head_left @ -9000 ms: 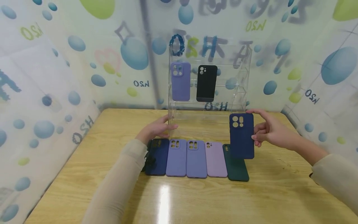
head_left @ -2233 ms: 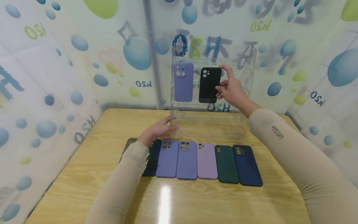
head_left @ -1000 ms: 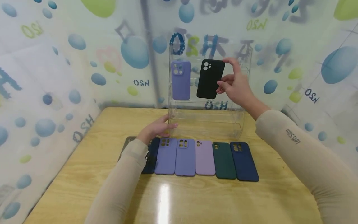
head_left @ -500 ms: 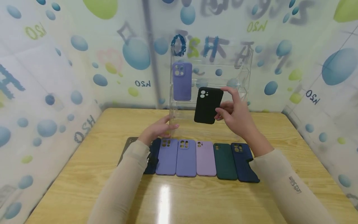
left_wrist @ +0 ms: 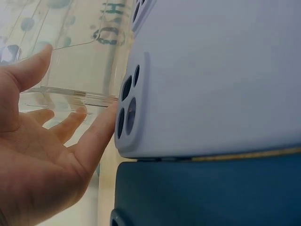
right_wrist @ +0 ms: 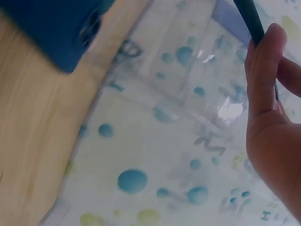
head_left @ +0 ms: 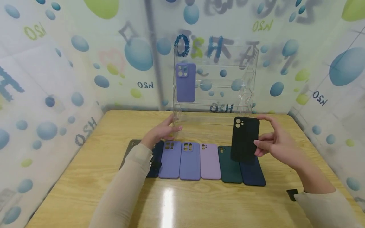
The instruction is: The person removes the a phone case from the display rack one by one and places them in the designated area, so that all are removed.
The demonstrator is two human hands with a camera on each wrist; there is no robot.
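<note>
My right hand (head_left: pixel 280 144) pinches a black phone case (head_left: pixel 244 141) by its right edge, the index finger on its top corner. The case stands nearly upright over the dark green case (head_left: pixel 229 171) and the navy case (head_left: pixel 254 175), hiding their upper parts. My left hand (head_left: pixel 159 132) holds the lower left side of a clear acrylic display stand (head_left: pixel 211 118). In the left wrist view, the thumb (left_wrist: pixel 35 70) and the other fingers lie on opposite sides of the clear panel. One purple phone case (head_left: pixel 186 83) leans on the stand's upper left.
A row of phone cases lies in front of the stand: two periwinkle ones, including a periwinkle case (head_left: pixel 190 163), a lilac case (head_left: pixel 210 163), and darker ones partly under my left sleeve (head_left: pixel 122 186). Patterned walls (head_left: pixel 137 95) border the wooden table (head_left: pixel 216 202).
The navy case was laid at the row's right end. My right hand then took the black case off the stand and brought it down and right. My left hand keeps its place.
</note>
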